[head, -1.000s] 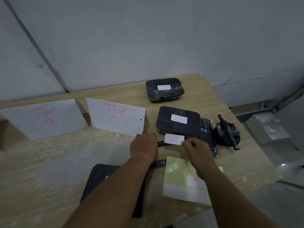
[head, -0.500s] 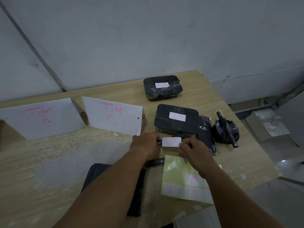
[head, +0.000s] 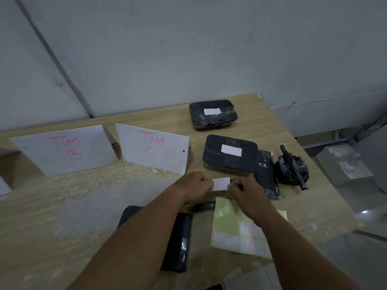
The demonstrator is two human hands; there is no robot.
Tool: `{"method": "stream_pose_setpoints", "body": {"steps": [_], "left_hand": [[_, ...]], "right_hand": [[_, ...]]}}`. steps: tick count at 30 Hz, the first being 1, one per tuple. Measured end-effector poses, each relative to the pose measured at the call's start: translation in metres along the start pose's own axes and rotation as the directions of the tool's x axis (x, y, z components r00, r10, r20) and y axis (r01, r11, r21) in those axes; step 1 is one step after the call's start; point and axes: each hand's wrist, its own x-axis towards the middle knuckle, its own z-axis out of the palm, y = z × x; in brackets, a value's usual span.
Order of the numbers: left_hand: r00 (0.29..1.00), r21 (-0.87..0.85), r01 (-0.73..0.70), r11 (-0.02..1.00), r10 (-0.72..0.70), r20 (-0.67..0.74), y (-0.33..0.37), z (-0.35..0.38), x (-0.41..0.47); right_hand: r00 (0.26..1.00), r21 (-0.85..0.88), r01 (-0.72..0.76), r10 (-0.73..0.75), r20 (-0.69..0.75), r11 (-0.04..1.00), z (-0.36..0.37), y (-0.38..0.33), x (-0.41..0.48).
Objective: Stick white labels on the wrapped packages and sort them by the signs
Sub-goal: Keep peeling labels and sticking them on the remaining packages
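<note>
My left hand (head: 195,188) and my right hand (head: 245,191) pinch the two ends of a white label (head: 221,183) with faint pink writing, held above the table. Below them lies the yellow-green label sheet (head: 228,225) with a few labels left on it. A black wrapped package (head: 230,155) with a label lies just beyond my hands, and another labelled one (head: 212,115) sits farther back. A flat black package (head: 178,239) lies under my left forearm, partly hidden. Folded paper signs read TIM B (head: 65,149) and TIM C (head: 154,148).
A small bundled black package (head: 292,169) and a flat black wrapped piece (head: 268,174) lie at the right near the table edge (head: 326,195). A thin dark object (head: 203,206) lies beneath my hands. A grey wall stands behind the table; the floor with boxes is at right.
My hands have drawn closer together around the label and sunk slightly toward the table. The view has shifted a little; the packages and signs have not moved.
</note>
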Motion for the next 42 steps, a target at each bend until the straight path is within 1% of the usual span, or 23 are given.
{"method": "stream_pose_setpoints", "body": {"steps": [2,6,10,12,16,20,22,24,27,31,33,35,36,39,41,42], "left_hand": [[1.000,-0.012,0.001,1.000,-0.001,-0.024,0.001,0.001,-0.001],[0.998,0.083,-0.023,0.996,0.028,-0.059,-0.001,0.003,-0.002],[0.994,0.110,-0.048,0.993,0.058,-0.094,-0.002,0.005,-0.001],[0.993,0.113,-0.054,0.992,0.065,-0.103,-0.002,0.006,-0.001],[0.992,0.101,-0.062,0.993,0.072,-0.103,0.001,0.006,-0.002],[0.991,0.125,-0.062,0.990,0.075,-0.106,0.002,0.008,-0.002],[0.991,0.129,-0.051,0.990,0.066,-0.118,0.001,0.007,-0.002],[0.990,0.133,-0.040,0.990,0.057,-0.128,-0.001,0.005,-0.002],[0.987,0.137,-0.004,0.991,0.026,-0.156,-0.005,0.004,0.000],[0.978,0.180,0.051,0.982,-0.013,-0.210,-0.009,0.009,0.006],[0.976,0.269,0.094,0.959,-0.035,-0.215,-0.013,0.012,0.009],[0.971,0.400,0.133,0.907,-0.039,-0.235,-0.016,0.015,0.012],[0.968,0.435,0.141,0.890,-0.032,-0.249,-0.018,0.016,0.013],[0.970,0.477,0.131,0.869,-0.014,-0.241,-0.017,0.018,0.018],[0.973,0.490,0.128,0.863,-0.012,-0.232,-0.015,0.018,0.018],[0.969,0.497,0.117,0.860,0.011,-0.247,-0.014,0.019,0.017]], "right_hand": [[1.000,-0.002,0.004,-0.004,0.000,1.000,0.000,-0.001,-0.001],[1.000,-0.016,0.003,-0.003,-0.006,1.000,0.000,-0.002,-0.003],[0.999,-0.043,0.008,-0.010,-0.035,0.999,0.001,-0.002,-0.003],[0.998,-0.081,0.005,-0.010,-0.063,0.997,0.001,-0.002,-0.002],[0.991,-0.210,-0.019,-0.009,-0.132,0.978,0.002,-0.002,-0.001],[0.975,-0.305,-0.097,0.030,-0.219,0.947,0.002,-0.005,-0.001],[0.970,-0.300,-0.111,0.037,-0.241,0.947,0.000,-0.004,-0.001],[0.967,-0.258,-0.115,0.049,-0.250,0.959,-0.002,-0.001,-0.001],[0.962,-0.243,-0.155,0.090,-0.257,0.958,-0.004,0.007,-0.001],[0.968,-0.247,-0.180,0.127,-0.217,0.952,-0.008,0.025,-0.002],[0.979,-0.268,-0.160,0.118,-0.165,0.950,-0.011,0.037,-0.004],[0.989,-0.295,-0.125,0.096,-0.111,0.947,-0.014,0.049,-0.008],[0.992,-0.309,-0.109,0.085,-0.090,0.945,-0.016,0.054,-0.010],[0.999,-0.292,-0.053,0.048,-0.022,0.955,-0.020,0.066,-0.015],[0.999,-0.268,0.024,-0.010,0.052,0.963,-0.023,0.069,-0.018],[0.994,-0.269,0.072,-0.047,0.098,0.960,-0.025,0.070,-0.021]]}}
